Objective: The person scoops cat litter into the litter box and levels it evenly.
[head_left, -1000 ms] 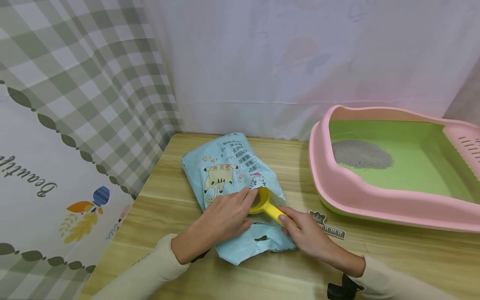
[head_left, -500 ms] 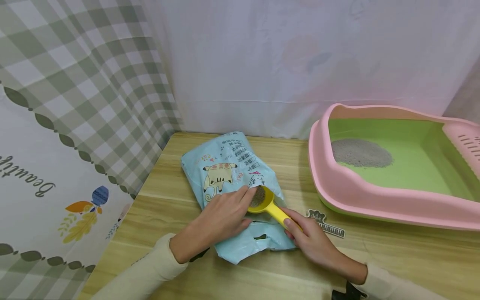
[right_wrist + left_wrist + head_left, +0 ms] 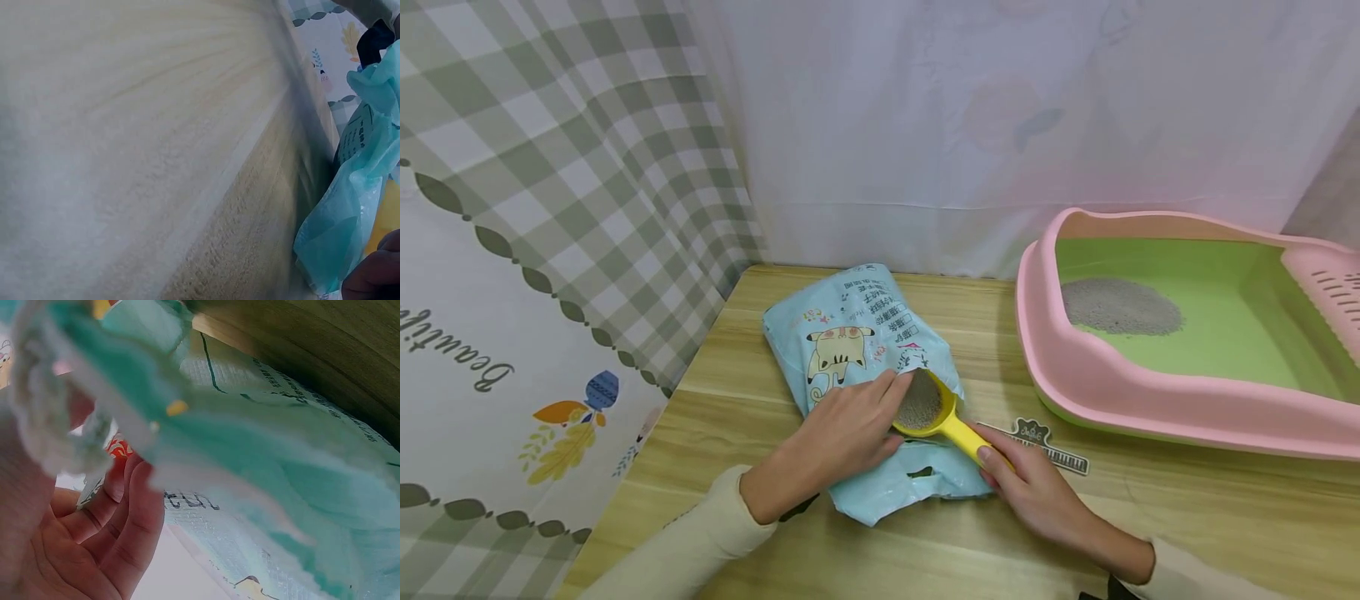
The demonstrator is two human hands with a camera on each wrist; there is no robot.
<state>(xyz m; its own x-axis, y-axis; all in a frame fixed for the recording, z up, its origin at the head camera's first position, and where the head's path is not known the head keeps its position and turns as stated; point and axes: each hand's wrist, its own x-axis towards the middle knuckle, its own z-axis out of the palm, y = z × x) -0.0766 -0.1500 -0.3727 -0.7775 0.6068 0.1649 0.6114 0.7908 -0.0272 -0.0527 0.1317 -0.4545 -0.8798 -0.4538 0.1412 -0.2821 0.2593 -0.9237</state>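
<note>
A light-blue plastic bag with a cartoon cat lies on the table. At its opening my left hand holds the upper edge of the film. In the left wrist view its fingers are curled beside the blurred film. A yellow scoop sits in the opening, its cup full of grey cat litter. My right hand grips the scoop's handle. The cup's left edge is hidden by the left hand. In the right wrist view only part of the right hand shows.
To the right stands a pink and green litter box with a mound of grey litter in its left part. A small piano-keyed ruler lies between bag and box. A white curtain hangs behind the wooden table.
The right hand has drawn the scoop slightly right and toward me, out of the bag's opening. More of the litter in its cup now shows. The left hand has barely moved.
</note>
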